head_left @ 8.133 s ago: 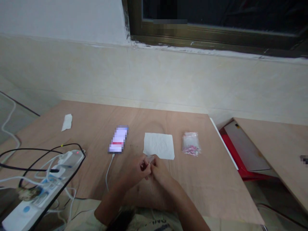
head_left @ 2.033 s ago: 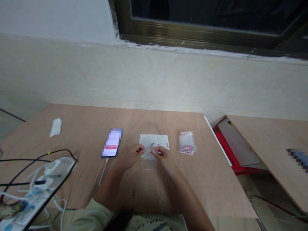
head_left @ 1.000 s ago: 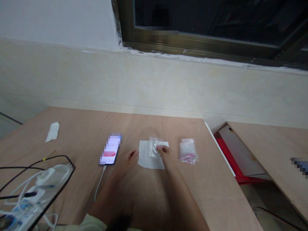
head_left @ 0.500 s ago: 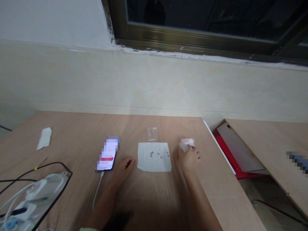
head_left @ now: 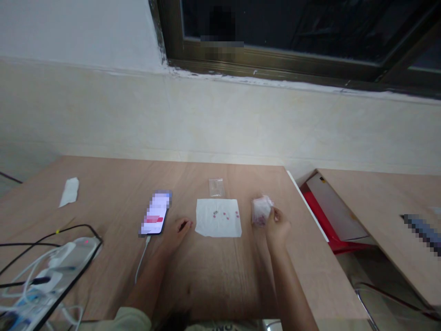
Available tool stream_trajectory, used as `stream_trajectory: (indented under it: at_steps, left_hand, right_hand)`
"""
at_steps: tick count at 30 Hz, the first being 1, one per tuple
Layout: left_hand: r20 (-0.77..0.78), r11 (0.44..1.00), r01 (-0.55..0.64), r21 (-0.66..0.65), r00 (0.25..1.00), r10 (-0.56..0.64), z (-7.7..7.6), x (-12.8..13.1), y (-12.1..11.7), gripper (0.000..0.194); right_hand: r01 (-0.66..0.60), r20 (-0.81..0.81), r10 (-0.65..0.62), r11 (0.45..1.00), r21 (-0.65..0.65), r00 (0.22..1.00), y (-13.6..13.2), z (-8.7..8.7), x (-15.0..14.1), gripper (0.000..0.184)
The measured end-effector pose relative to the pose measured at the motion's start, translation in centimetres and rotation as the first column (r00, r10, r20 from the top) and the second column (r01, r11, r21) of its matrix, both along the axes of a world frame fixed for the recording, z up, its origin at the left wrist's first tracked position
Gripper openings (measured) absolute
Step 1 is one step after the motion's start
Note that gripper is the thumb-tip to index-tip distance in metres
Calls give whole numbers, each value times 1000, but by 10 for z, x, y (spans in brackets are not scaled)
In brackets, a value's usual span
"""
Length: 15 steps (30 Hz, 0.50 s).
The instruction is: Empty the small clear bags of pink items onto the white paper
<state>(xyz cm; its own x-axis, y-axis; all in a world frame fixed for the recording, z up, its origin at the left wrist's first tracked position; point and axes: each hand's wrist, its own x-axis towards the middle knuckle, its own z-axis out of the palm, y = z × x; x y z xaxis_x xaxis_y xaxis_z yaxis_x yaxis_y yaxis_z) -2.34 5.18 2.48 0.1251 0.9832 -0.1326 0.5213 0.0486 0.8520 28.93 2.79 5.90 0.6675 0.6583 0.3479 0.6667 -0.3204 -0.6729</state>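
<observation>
My right hand [head_left: 278, 226] grips a small clear plastic bag of pink beads [head_left: 260, 211] and holds it just off the wooden table [head_left: 213, 271], right of a white tissue [head_left: 218, 218]. A few pink beads lie on that tissue. My left hand [head_left: 178, 228] rests on the table by the tissue's left edge, fingers loosely curled with nothing in them. An empty little clear bag [head_left: 216, 187] lies just behind the tissue.
A lit phone [head_left: 155, 214] on a white charging cable lies left of my left hand. A power strip with tangled cables [head_left: 51, 266] fills the near left corner. A crumpled tissue [head_left: 69, 191] lies far left. A red chair and a second table stand to the right.
The empty clear bag was set down behind the tissue. My right hand then went right, took the bag of beads and lifted it. My left hand stayed by the tissue.
</observation>
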Motion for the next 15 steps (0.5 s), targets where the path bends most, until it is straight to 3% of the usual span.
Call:
stream_trajectory:
  at_steps: [3, 5, 7, 9, 12, 15]
  left_hand:
    - [51, 999, -32, -20, 998, 33, 11, 2, 3, 26]
    - [138, 998, -53, -16, 989, 55, 25, 10, 6, 28]
    - [246, 999, 33, 28, 968, -39, 43, 21, 9, 29]
    - [284, 990, 124, 63, 949, -137, 58, 33, 11, 31]
    - [309, 970, 243, 21, 921, -237, 67, 40, 11, 29]
    - [321, 958, 279, -68, 915, -244, 67, 34, 7, 28]
  right_hand:
    - [34, -94, -20, 988, 151, 995, -3, 20, -9, 38]
    - [-55, -214, 102, 975, 216, 972, -5, 33, -24, 36]
    - [-252, -360, 326, 938, 237, 874, -5, 40, -45, 33]
    - [-433, -486, 494, 869, 242, 721, -4, 40, -67, 30]
    - [-590, -579, 603, 770, 243, 549, -1, 32, -89, 29]
    - [-671, -595, 637, 711, 210, 490, -2, 26, -94, 28]
